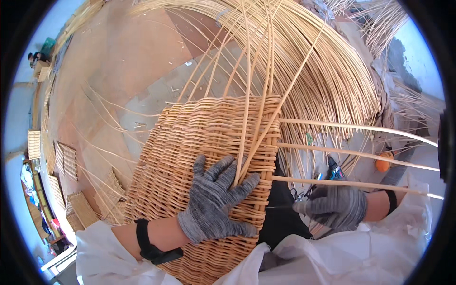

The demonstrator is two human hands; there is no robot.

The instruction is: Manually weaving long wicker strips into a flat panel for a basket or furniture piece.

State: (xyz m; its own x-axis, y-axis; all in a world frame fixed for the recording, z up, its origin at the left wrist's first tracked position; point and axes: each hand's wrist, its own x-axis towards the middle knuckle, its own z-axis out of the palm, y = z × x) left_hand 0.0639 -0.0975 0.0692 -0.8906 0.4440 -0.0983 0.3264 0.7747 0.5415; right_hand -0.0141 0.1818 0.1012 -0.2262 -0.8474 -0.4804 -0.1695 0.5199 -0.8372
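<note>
A woven wicker panel (164, 161) lies tilted across my lap, with long pale canes (248, 61) standing out of its far edge and others (361, 152) from its right edge. My left hand (211, 204), in a grey knit glove, rests on the weave with its fingers spread, next to where several canes cross near the right border. Just right of the panel, my right hand (337, 207), gloved alike, is closed around a thin dark spike (280, 207) like an awl, pointing at the panel's edge. Its handle is hidden in the fist.
A big bundle of loose canes (327, 76) spreads over the floor at the far right. A power drill (335, 170) and an orange round object (384, 162) lie beyond my right hand. More woven panels (66, 160) lie or lean along the left side.
</note>
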